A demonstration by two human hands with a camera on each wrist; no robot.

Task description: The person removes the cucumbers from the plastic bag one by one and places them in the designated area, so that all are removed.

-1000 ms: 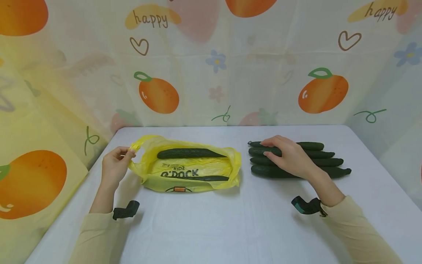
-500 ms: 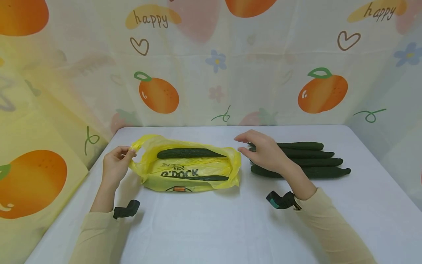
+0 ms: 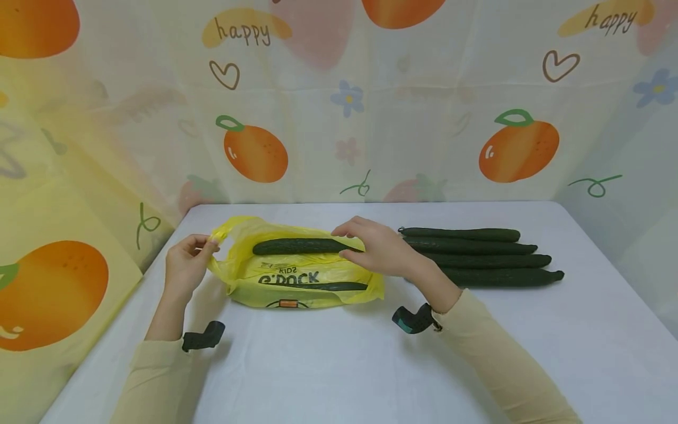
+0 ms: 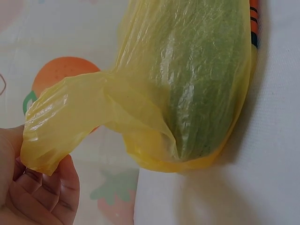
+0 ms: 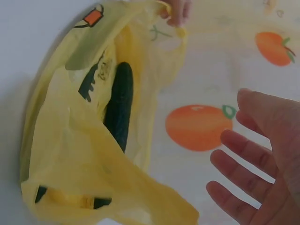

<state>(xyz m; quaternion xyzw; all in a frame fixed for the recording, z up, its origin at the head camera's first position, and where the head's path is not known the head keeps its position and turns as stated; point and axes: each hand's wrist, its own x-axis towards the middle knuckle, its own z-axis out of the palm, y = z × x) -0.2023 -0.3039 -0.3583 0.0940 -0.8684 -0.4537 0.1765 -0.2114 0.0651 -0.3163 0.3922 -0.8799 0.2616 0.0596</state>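
Observation:
A yellow plastic bag (image 3: 312,299) lies on its side on the table with its mouth spread. Inside show one dark green cucumber (image 3: 296,246) at the back and part of another cucumber (image 3: 333,286) near the front edge. My left hand (image 3: 185,264) pinches the bag's handle at its left end between thumb and fingers. Over the bag's right end hovers my right hand (image 3: 382,247), fingers loosely spread and holding nothing. In the right wrist view, the fingers (image 5: 251,185) stand apart beside the bag's mouth.
Several cucumbers (image 3: 503,277) lie side by side to the right of the bag, partly behind my right forearm. A white cloth covers the table (image 3: 318,365). Behind it hangs a curtain (image 3: 418,118) printed with oranges and hearts.
My right hand has moved left, from above the row of cucumbers to the bag's right end, without carrying anything. The left hand stays on the bag's handle.

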